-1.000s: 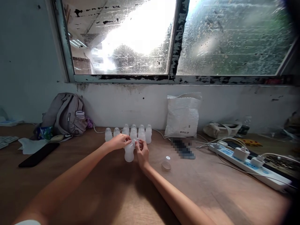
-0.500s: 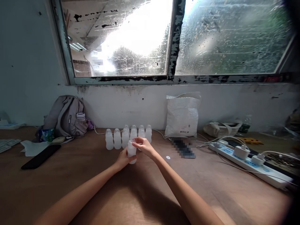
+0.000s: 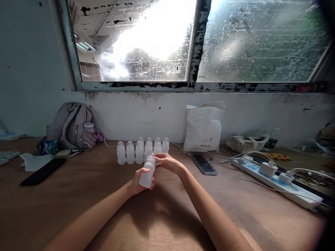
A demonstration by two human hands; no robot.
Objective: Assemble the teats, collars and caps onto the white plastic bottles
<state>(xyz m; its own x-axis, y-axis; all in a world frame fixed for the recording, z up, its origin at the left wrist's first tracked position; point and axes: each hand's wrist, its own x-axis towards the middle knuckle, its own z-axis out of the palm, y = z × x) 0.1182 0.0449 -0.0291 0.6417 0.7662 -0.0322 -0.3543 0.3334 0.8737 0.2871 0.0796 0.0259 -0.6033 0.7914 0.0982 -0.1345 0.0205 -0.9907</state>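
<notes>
A frosted white bottle (image 3: 147, 175) is tilted with its neck to the upper right, over the brown table (image 3: 117, 216). My left hand (image 3: 138, 180) is wrapped round its body. At the bottle's neck, my right hand (image 3: 167, 163) has its thumb and fingers closed on the clear top; whether a separate part is between them is too small to tell. Behind my hands stand several similar white bottles (image 3: 130, 153) with clear tops, upright near the wall.
At the left are a grey backpack (image 3: 70, 129) and a black flat case (image 3: 43, 172). A white plastic bag (image 3: 202, 129) stands behind a blurred phone (image 3: 205, 164). On the right lie a power strip (image 3: 300, 193) with cables and a beige pouch (image 3: 247, 143).
The held bottle has gone from nearly upright to tilted, and its body shows more. My right hand has shifted slightly right and down. A small white disc beside the phone no longer shows.
</notes>
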